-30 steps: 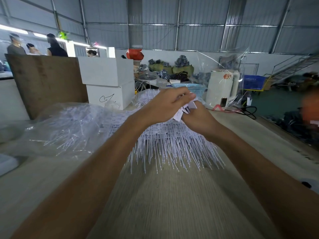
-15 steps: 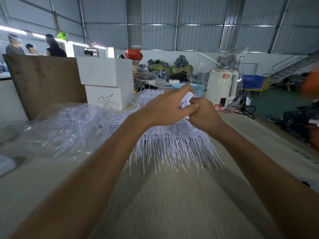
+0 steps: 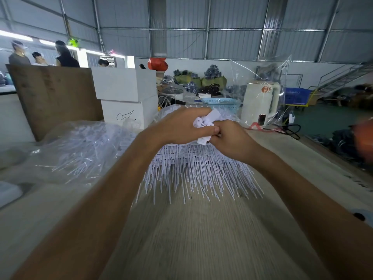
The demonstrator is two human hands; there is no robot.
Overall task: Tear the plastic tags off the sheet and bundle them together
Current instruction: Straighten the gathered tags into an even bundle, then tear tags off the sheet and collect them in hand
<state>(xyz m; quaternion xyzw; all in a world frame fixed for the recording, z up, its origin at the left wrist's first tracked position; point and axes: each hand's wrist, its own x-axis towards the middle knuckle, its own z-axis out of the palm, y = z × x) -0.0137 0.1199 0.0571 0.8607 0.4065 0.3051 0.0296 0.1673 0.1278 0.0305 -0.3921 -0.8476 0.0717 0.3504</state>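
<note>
Head view: both hands meet above the bench (image 3: pixel 201 239). The left hand (image 3: pixel 181 126) curls its grip round a bunch of white tags (image 3: pixel 203 123), heads gathered so they stay bundled. The right hand (image 3: pixel 232 138) pinches a tag at the bunch's lower edge, probably adding it. Beneath them the sheets (image 3: pixel 197 168) lie stacked, stems fanned toward the person, within easy reach for tearing.
</note>
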